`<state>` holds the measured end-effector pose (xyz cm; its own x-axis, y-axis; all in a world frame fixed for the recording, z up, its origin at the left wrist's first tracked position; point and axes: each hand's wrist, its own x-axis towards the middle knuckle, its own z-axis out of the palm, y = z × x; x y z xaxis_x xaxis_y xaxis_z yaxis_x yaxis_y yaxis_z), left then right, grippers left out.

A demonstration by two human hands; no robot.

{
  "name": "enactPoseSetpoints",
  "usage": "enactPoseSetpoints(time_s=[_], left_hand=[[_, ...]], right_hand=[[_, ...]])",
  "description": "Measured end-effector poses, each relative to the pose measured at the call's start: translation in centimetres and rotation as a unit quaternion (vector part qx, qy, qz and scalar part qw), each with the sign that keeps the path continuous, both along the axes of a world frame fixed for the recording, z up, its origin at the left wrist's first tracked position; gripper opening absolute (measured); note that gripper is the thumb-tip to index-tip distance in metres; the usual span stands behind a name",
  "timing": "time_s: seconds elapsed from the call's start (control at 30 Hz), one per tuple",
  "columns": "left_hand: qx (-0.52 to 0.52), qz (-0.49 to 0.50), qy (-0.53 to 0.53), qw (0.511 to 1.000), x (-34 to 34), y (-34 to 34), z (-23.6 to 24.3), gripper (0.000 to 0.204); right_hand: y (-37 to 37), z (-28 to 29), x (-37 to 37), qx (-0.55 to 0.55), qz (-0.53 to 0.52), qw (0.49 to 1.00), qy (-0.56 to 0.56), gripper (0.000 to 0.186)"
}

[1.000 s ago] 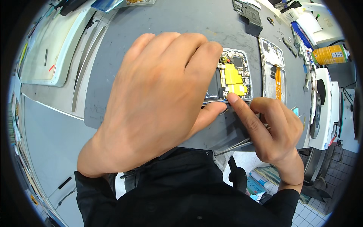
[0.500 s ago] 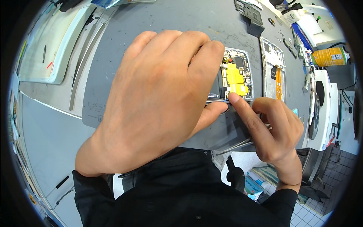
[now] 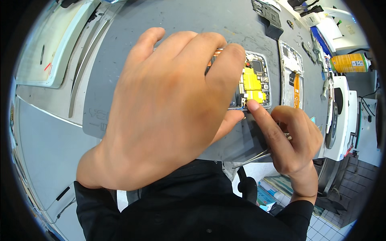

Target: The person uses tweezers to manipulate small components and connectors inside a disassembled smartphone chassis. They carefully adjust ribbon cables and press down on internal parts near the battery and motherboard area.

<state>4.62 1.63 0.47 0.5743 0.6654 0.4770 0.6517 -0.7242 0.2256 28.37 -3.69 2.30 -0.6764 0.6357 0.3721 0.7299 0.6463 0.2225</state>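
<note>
Here, the left hand (image 3: 169, 108) lies flat, fingers spread, over an opened rectangular smartphone with yellow inner parts (image 3: 254, 82) on the matte grey table mat (image 3: 173, 20); the right hand (image 3: 291, 138), gripping thin metal tweezers (image 3: 251, 159), presses its forefinger to the phone's edge.

Right of our fingers we see a phone frame (image 3: 291, 76) with orange flex; beyond it, a yellow packet (image 3: 350, 63).

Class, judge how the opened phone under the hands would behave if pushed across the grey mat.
The opened phone lies flat, so it would probably slide rather than tip. Its exposed parts look fragile. The left hand presses it onto the grey mat, suggesting it shifts easily.
</note>
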Motion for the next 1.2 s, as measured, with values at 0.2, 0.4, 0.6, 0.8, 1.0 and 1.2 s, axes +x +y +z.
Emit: enactPoseSetpoints(time_s=[0.2,0.4,0.6,0.8,1.0,1.2], left_hand=[[0.047,-0.008,-0.066,0.997,-0.3,-2.6,-1.1,0.049],[0.066,-0.043,-0.067,0.995,-0.9,-4.3,-2.5,0.044],[0.121,-0.014,-0.067,0.990,-0.2,-4.1,-3.7,0.046],[0.137,-0.005,-0.074,0.988,0.0,-4.1,-4.3,0.046],[0.140,0.000,-0.068,0.988,-0.1,-4.1,-4.4,0.044],[0.136,-0.002,-0.070,0.988,0.0,-4.0,-4.4,0.043]], right_hand=[[0.0,0.0,0.1,-0.010,0.004,1.000,0.010,0.054],[-0.8,1.0,-0.7,-0.075,-0.054,0.996,0.000,0.059],[-0.7,0.5,-0.8,-0.065,-0.055,0.996,0.010,0.059],[-0.8,0.4,-0.8,-0.078,-0.061,0.995,0.025,0.060],[-0.6,0.4,-0.6,-0.093,-0.054,0.994,0.035,0.058],[0.1,-0.4,-0.1,-0.067,-0.019,0.995,0.076,0.050]])
